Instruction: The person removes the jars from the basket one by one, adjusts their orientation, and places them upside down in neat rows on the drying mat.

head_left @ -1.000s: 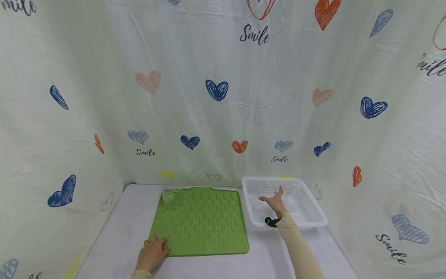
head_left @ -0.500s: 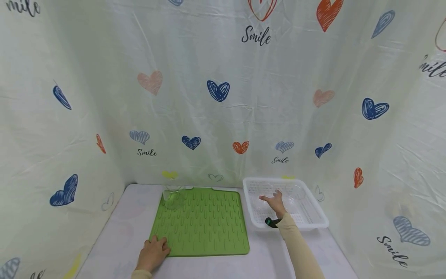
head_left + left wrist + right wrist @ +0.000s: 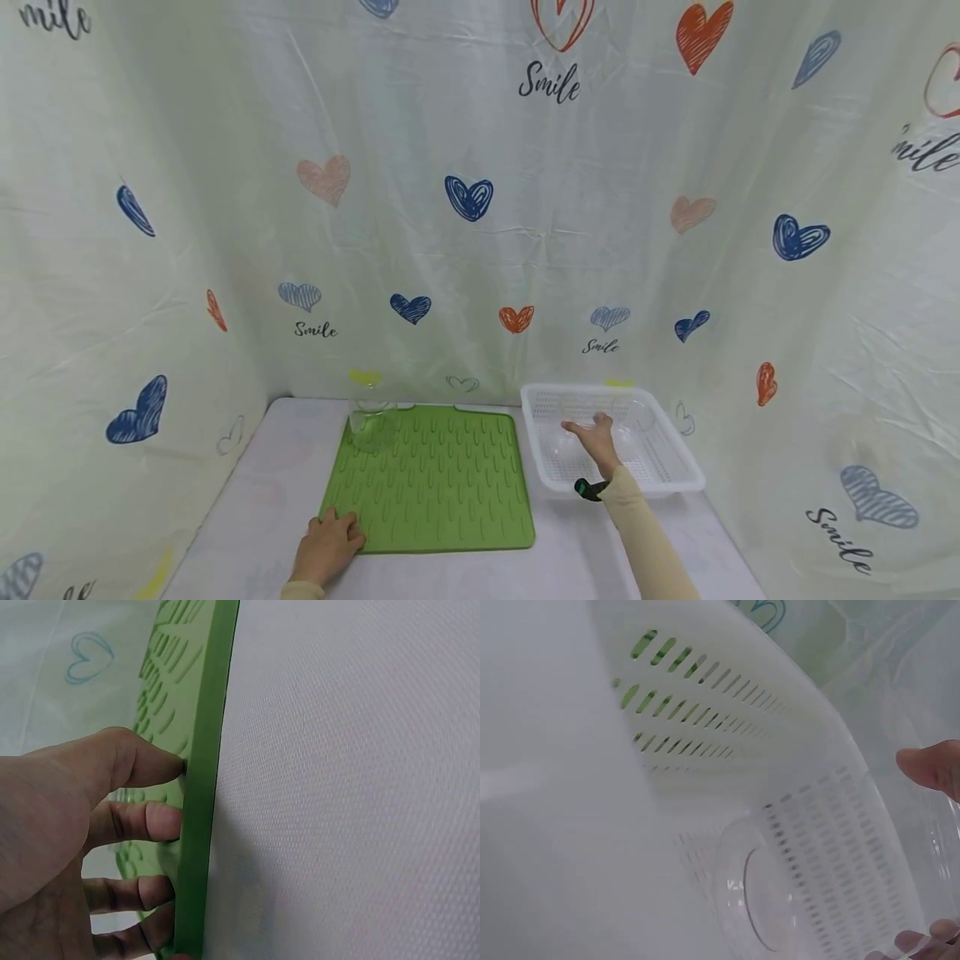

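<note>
My left hand [image 3: 328, 546] rests at the front left corner of a green drying mat [image 3: 442, 492]. In the left wrist view its thumb and bent fingertips [image 3: 161, 821] press on the mat just inside the raised rim. My right hand [image 3: 597, 444] is over a white perforated basket [image 3: 678, 458]. Its thumb and fingers curve round a clear, see-through vessel [image 3: 939, 844], whose exact kind is hard to make out. Another clear round shape with a ringed base [image 3: 754, 900] shows inside the basket. On the mat's back left corner stands a clear vessel [image 3: 373, 427].
The white table [image 3: 255, 492] runs to a hanging curtain [image 3: 465, 258] printed with hearts, at the back and both sides. The basket's walls rise around the right hand, and a gap separates basket and mat. A dark green-and-black band [image 3: 590, 490] sits at the right wrist.
My right hand has gone from spread fingers to a closer grip on the clear vessel in the basket, its fingers drawing in. The left hand stays on the mat. The head view shifts slightly.
</note>
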Action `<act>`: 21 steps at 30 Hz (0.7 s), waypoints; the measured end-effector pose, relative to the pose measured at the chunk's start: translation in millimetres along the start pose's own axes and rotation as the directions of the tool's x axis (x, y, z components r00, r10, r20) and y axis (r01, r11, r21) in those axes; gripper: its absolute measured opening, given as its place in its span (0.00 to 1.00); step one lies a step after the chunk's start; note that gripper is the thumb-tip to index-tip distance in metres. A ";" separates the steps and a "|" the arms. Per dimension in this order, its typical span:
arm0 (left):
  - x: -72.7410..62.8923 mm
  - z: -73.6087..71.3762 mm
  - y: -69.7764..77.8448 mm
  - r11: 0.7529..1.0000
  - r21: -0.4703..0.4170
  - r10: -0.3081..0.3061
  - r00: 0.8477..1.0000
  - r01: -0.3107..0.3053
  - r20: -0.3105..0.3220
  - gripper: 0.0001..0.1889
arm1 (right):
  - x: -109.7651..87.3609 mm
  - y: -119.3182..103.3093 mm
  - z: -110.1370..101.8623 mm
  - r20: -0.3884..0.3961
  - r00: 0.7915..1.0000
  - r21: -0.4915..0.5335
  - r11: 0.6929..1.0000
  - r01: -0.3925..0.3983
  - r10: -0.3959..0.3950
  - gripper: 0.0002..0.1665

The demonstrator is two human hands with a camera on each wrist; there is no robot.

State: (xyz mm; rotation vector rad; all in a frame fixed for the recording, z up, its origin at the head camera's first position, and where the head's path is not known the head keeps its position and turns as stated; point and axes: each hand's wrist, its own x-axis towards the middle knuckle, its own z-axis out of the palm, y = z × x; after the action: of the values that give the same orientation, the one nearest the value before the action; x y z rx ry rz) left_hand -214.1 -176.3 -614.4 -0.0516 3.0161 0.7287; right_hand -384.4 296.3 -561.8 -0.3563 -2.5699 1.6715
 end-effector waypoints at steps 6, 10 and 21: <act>0.5 0.4 -0.7 1.000 0.001 0.007 1.000 -0.007 0.002 0.15 | -10.5 -10.0 -2.7 -0.030 0.999 -0.008 1.000 0.026 -0.026 0.71; 0.8 1.0 -0.8 1.000 0.000 0.005 1.000 -0.005 -0.002 0.15 | -16.7 -20.1 -5.7 -0.024 0.998 -0.010 0.998 0.057 -0.057 0.69; 0.1 3.3 -2.2 1.000 0.017 0.009 0.999 -0.008 -0.038 0.16 | -47.5 -54.6 -11.3 -0.065 0.972 -0.066 0.973 0.221 -0.225 0.65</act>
State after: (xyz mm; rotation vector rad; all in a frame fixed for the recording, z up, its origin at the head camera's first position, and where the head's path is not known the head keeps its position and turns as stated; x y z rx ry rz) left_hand -214.0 -176.7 -618.3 -0.0527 3.0602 0.7107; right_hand -345.1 274.8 -503.8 -0.1217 -2.5023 1.4829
